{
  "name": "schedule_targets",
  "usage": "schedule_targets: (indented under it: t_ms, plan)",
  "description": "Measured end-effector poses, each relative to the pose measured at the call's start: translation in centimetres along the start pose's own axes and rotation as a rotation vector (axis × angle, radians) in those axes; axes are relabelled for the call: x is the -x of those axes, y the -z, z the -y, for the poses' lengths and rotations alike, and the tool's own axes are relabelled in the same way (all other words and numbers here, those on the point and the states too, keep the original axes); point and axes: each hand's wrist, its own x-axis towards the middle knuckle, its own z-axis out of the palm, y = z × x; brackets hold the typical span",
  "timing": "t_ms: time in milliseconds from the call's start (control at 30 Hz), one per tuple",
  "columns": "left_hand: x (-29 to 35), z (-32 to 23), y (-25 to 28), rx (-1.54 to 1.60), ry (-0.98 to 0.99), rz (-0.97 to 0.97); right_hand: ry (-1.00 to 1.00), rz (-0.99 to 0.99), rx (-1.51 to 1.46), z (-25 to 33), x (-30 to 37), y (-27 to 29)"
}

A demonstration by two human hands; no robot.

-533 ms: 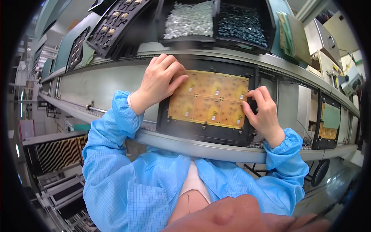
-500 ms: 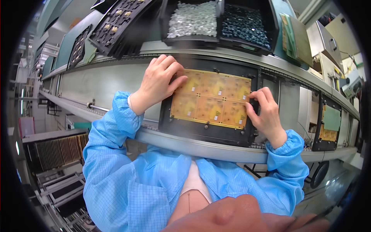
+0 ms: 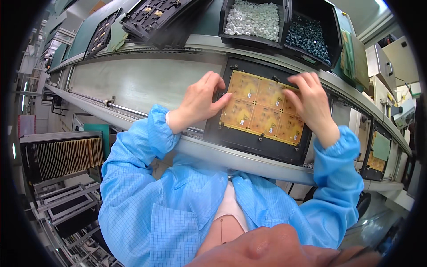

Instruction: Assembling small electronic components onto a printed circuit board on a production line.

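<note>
A yellow-brown circuit board panel (image 3: 252,105), divided into several sections with small white labels, lies in a black carrier frame (image 3: 240,138) on the rail line. My left hand (image 3: 200,99) is at the panel's left edge, its thumb and curled fingers apart with nothing seen between them. Over the panel's upper right part is my right hand (image 3: 314,104). Its thumb and fingers are bent but apart, near the far edge, and it hides that corner. A small black knob (image 3: 275,79) stands on the frame's far side, left of the right fingertips.
Beyond the rail stand a black bin of clear-white parts (image 3: 253,18) and a black bin of dark blue parts (image 3: 309,39). Black trays (image 3: 155,20) lean at the far left. Another carrier with a green sheet (image 3: 381,146) sits farther right. A slotted rack (image 3: 66,155) stands at left.
My right hand has moved from the panel's right edge to above its far right part. My left hand stays by the left edge, slightly lower along it. The whole view has shifted.
</note>
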Motion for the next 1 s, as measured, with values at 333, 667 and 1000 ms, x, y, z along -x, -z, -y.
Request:
schedule_targets:
  t_ms: [333, 667, 1000]
  plan:
    - [-0.1, 1.4, 1.1, 0.268, -0.077, 0.153, 0.245, 0.209, 0.25, -3.0, -3.4, -2.8]
    - [3.6, -1.1, 1.5, -0.101, -0.541, 0.078, 0.296, 0.169, -0.259, 3.3, 1.5, 0.4]
    - [3.8, -1.4, 1.8, -0.298, -0.71, 0.077, 0.16, 0.151, -0.076, 7.8, 7.2, 0.0]
